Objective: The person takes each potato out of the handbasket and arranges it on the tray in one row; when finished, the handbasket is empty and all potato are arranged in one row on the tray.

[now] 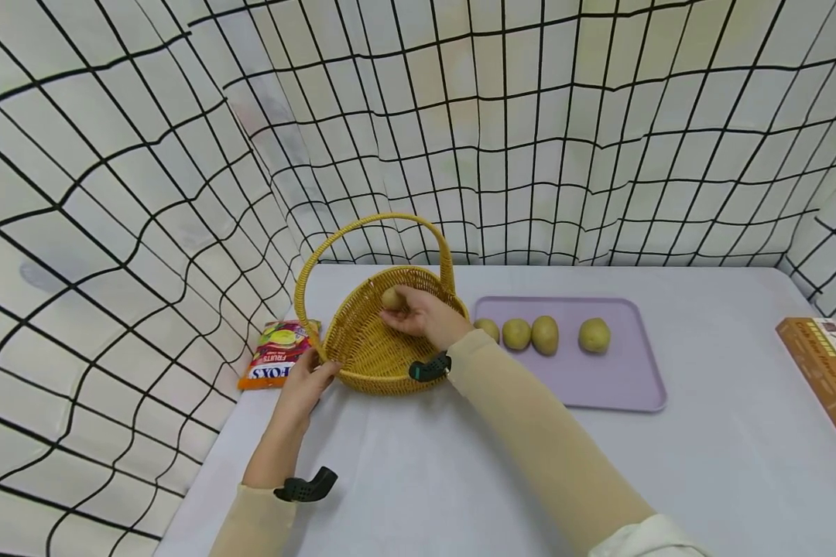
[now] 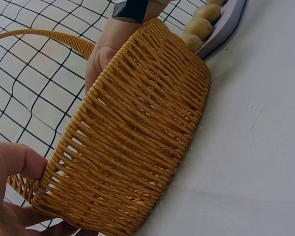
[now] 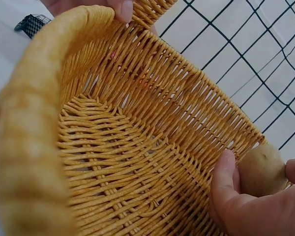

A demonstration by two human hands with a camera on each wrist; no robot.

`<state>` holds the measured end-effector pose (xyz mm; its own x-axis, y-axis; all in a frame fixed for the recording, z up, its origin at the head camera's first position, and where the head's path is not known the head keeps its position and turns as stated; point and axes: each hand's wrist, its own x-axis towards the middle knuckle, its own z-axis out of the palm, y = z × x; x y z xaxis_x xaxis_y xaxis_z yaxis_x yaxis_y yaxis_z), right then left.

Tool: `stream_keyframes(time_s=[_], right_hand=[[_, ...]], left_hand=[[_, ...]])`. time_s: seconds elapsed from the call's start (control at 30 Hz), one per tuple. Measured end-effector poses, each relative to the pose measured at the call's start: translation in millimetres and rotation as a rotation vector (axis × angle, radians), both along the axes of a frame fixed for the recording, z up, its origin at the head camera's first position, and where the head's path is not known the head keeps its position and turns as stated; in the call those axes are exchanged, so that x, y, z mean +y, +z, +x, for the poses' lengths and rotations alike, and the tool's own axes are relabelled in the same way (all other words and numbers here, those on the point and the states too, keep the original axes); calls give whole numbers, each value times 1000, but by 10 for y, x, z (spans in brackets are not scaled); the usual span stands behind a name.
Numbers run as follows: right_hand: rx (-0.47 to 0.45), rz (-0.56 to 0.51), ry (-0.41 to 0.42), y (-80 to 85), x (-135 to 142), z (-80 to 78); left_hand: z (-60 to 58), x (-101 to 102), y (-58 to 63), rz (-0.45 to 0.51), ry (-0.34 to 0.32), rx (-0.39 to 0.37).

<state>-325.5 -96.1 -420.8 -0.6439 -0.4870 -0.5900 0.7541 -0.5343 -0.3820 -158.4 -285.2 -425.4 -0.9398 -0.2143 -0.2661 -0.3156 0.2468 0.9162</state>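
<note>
A yellow-brown wicker basket [image 1: 376,360] with a tall arched handle stands on the white table. My left hand [image 1: 306,387] grips its left rim near the foot of the handle, thumb on the inside in the right wrist view. Inside the basket's opening, my right hand [image 1: 421,316] holds a potato [image 3: 263,169] between thumb and fingers, close to the far wall. The woven bottom [image 3: 118,172] shows bare in the right wrist view. On a lilac tray [image 1: 606,387] to the right lie several potatoes [image 1: 546,335], the leftmost partly hidden by my right arm.
Behind the basket's left side lies a red and orange Fox's candy bag [image 1: 279,352]. A brown box [image 1: 825,379] sits at the table's right edge. Black netting [image 1: 505,155] over white cloth encloses the back and left.
</note>
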Motion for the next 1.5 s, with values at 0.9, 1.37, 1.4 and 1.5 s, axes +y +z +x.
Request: stream_keyframes(time_s=[0.9, 1.37, 1.4, 1.5], right_hand=[[280, 55, 169, 286, 169, 149], [512, 247, 395, 547, 416, 259], [519, 248, 406, 550, 450, 263], [527, 253, 428, 556, 558, 280]], left_hand=[[-4, 25, -16, 25, 2, -11], [-39, 6, 23, 25, 3, -20], [-40, 10, 24, 26, 2, -21], [-38, 21, 19, 29, -8, -25]])
